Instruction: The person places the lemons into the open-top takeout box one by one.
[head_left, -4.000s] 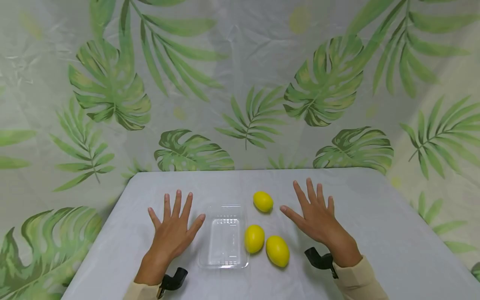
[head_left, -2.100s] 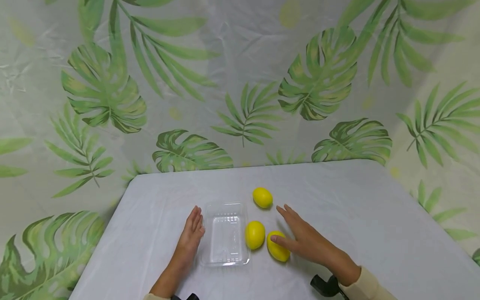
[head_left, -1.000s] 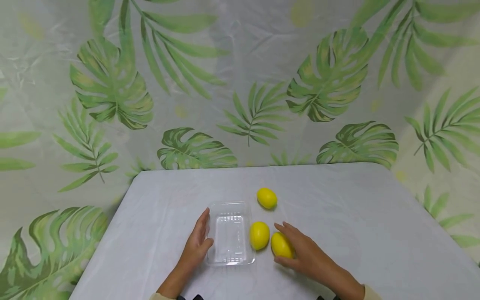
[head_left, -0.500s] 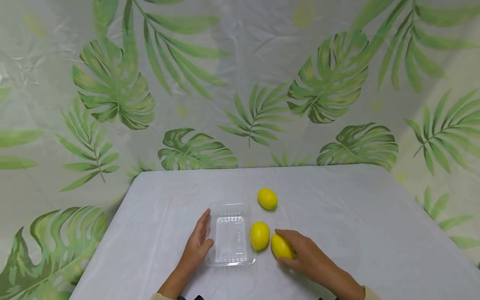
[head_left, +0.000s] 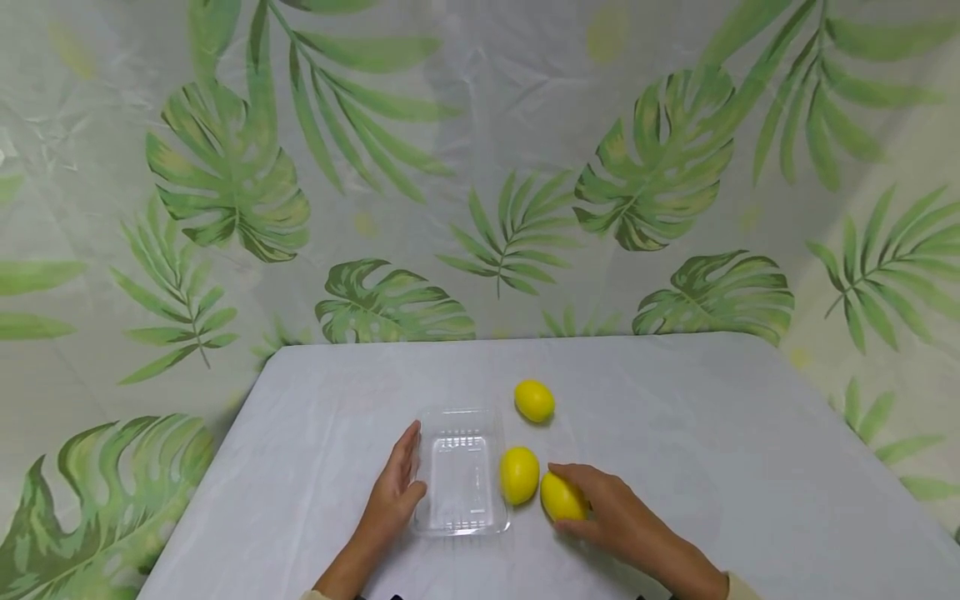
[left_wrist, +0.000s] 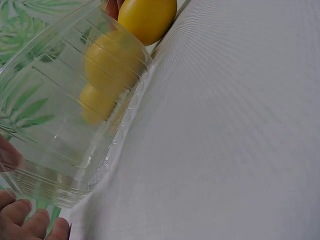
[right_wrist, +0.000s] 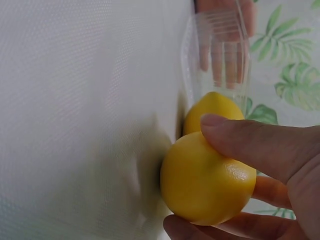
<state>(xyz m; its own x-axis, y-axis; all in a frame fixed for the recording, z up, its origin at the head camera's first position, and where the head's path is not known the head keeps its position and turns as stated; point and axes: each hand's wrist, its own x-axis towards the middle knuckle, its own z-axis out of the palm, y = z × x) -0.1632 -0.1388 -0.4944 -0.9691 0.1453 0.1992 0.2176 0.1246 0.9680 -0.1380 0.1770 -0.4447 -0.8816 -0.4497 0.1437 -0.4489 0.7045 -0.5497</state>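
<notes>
Currently, the right hand point(head_left: 618, 515) pinches the near right lemon point(head_left: 561, 498), just beside the middle lemon point(head_left: 520, 476); the left hand point(head_left: 392, 490) grips the clear container point(head_left: 459, 532), left of both; an opposed pinch should prevent rolling; a light grip should avoid bending thin walls.

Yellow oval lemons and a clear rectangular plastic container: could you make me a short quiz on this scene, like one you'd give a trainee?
1. How many yellow oval lemons are there?
2. True or false: the clear rectangular plastic container holds no lemon.
3. In the head view, which lemon does the right hand grip?

Key:
1. Three.
2. True.
3. The rightmost lemon.
</notes>
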